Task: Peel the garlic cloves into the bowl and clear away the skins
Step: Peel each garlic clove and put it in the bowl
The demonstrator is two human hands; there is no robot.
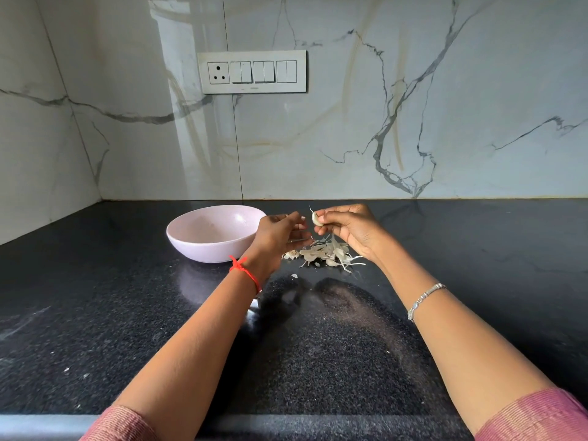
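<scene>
I judge us partway: a heap of papery white garlic skins lies uncleared on the black speckled stone counter, just right of the pale pink round bowl (no cloves show in the part I see). My right hand pinches a whitish garlic clove between thumb and fingertips, above the heap. My left hand sits just beside it, fingers curled; whether they hold a skin scrap I cannot tell.
</scene>
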